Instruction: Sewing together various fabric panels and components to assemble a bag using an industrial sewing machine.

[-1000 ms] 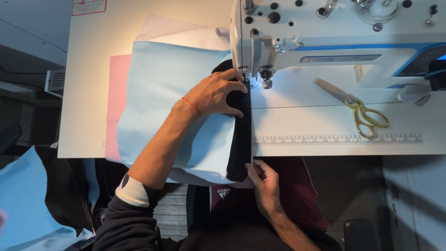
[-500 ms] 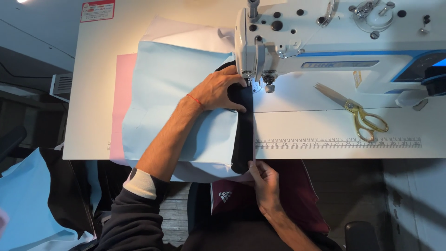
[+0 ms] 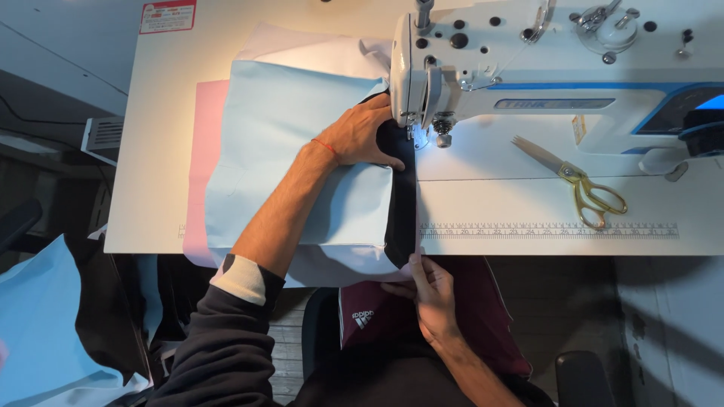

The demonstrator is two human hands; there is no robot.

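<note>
Now, sewing on a white sewing machine (image 3: 528, 68) set on a white table (image 3: 151, 151). Light blue cloth (image 3: 286, 151) spread flat, black strip (image 3: 403, 203) along its right edge, top end under the needle, most of it seemingly left to sew. Left hand (image 3: 362, 139) pressed flat beside the needle. Right hand (image 3: 430, 290) pinching the strip's bottom end at the table edge.

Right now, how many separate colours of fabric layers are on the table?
4. Black strip running under the needle, light blue sheet under the left hand, white sheet behind it, pink sheet at the far left. More layers may lie hidden underneath.
</note>
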